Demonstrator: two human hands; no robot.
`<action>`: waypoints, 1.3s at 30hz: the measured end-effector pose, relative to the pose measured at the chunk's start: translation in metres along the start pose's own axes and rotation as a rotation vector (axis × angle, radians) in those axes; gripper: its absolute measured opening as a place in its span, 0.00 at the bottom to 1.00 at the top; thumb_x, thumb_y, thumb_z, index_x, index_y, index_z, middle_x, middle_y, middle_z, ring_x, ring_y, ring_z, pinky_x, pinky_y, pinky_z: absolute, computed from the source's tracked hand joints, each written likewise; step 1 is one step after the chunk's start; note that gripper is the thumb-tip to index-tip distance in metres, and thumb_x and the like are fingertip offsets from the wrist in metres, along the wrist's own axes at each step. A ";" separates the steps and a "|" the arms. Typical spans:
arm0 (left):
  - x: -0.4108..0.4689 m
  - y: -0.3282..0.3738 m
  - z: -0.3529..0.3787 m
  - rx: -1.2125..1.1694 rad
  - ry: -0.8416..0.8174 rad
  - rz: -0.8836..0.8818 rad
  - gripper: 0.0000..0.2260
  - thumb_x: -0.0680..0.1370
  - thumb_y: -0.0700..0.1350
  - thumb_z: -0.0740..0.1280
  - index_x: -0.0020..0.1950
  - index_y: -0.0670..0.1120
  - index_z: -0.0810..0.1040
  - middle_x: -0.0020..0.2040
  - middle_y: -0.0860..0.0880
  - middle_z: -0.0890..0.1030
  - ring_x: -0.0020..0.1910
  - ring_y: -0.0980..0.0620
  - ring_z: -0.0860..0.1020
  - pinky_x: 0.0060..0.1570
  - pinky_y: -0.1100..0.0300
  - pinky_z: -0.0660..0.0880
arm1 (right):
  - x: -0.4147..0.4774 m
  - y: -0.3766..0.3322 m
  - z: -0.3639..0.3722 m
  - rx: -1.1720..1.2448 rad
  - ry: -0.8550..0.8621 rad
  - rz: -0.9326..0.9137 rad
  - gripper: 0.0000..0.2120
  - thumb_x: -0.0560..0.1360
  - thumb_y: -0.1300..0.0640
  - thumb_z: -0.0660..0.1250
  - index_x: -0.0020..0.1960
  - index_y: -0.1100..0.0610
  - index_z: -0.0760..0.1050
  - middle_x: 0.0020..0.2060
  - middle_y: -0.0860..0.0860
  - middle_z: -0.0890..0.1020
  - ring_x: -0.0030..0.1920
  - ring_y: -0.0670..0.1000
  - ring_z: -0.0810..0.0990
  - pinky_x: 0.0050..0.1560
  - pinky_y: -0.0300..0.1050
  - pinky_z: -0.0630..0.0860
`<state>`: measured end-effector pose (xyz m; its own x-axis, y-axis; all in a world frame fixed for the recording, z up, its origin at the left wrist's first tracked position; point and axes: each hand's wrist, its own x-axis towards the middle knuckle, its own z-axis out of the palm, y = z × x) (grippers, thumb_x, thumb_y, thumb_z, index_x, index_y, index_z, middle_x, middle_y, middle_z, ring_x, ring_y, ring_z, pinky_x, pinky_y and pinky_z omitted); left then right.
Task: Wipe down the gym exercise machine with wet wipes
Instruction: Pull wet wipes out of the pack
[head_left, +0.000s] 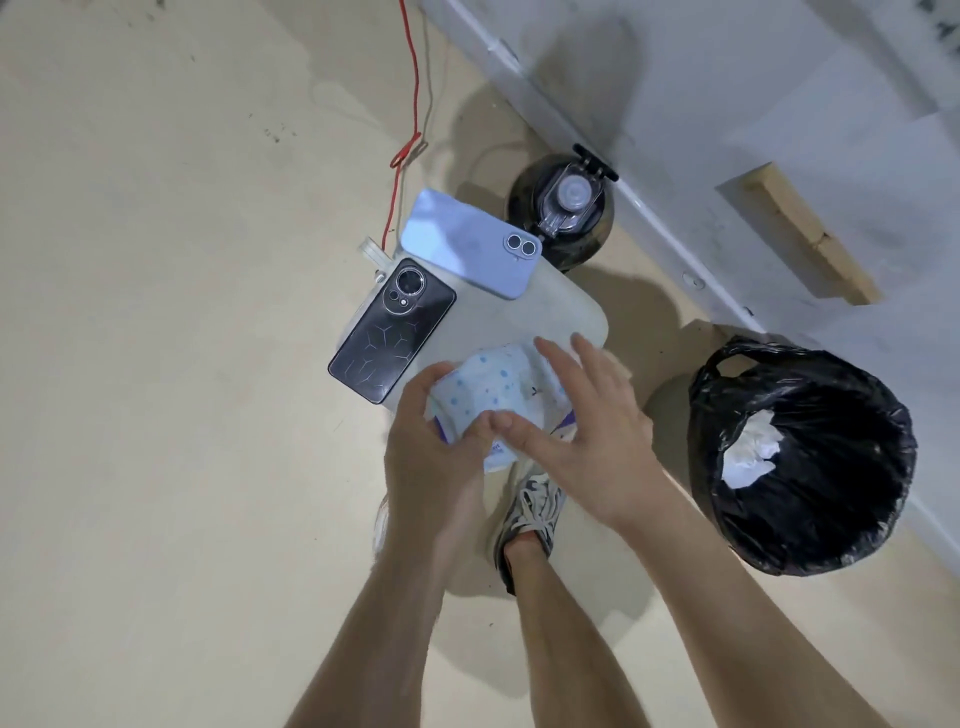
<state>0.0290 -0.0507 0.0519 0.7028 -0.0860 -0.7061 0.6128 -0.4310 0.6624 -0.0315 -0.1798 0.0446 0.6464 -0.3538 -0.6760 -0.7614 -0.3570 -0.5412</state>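
A white pack of wet wipes (488, 387) with blue dots lies on the near edge of a grey stool top (545, 317). My left hand (431, 441) grips the pack from its left side, fingers curled over its edge. My right hand (576, 415) lies over the right side of the pack, fingers straight and spread, thumb touching the pack near my left fingers. The exercise machine is not in view.
A black phone (392, 332) and a light blue phone (467, 244) lie on the stool. A dark water bottle (563, 208) stands behind it. A bin with a black liner (810, 457) holds crumpled white wipes at the right. A red cord (410, 124) runs across the floor. My shoe (530, 514) is below.
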 end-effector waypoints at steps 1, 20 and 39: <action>-0.005 0.003 -0.002 0.040 0.005 0.016 0.21 0.74 0.39 0.72 0.56 0.62 0.72 0.47 0.54 0.83 0.41 0.61 0.81 0.39 0.70 0.75 | -0.004 -0.003 0.003 0.079 -0.001 -0.035 0.35 0.70 0.31 0.63 0.74 0.41 0.64 0.76 0.43 0.61 0.75 0.43 0.57 0.76 0.49 0.57; 0.003 0.004 -0.038 0.493 0.067 0.141 0.24 0.78 0.45 0.67 0.72 0.58 0.68 0.61 0.46 0.74 0.58 0.47 0.73 0.59 0.55 0.71 | 0.006 0.004 -0.008 0.810 0.081 0.386 0.22 0.72 0.59 0.76 0.60 0.53 0.69 0.46 0.58 0.85 0.40 0.55 0.86 0.40 0.51 0.83; -0.010 0.012 0.003 0.527 -0.141 0.013 0.15 0.73 0.44 0.69 0.27 0.45 0.74 0.22 0.49 0.64 0.27 0.52 0.61 0.27 0.65 0.59 | -0.037 -0.007 0.019 0.386 0.241 -0.106 0.16 0.79 0.58 0.60 0.59 0.40 0.74 0.47 0.45 0.82 0.47 0.46 0.80 0.52 0.53 0.78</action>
<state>0.0276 -0.0578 0.0662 0.6319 -0.1981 -0.7493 0.3150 -0.8176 0.4819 -0.0511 -0.1481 0.0641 0.6797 -0.5401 -0.4964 -0.6243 -0.0705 -0.7780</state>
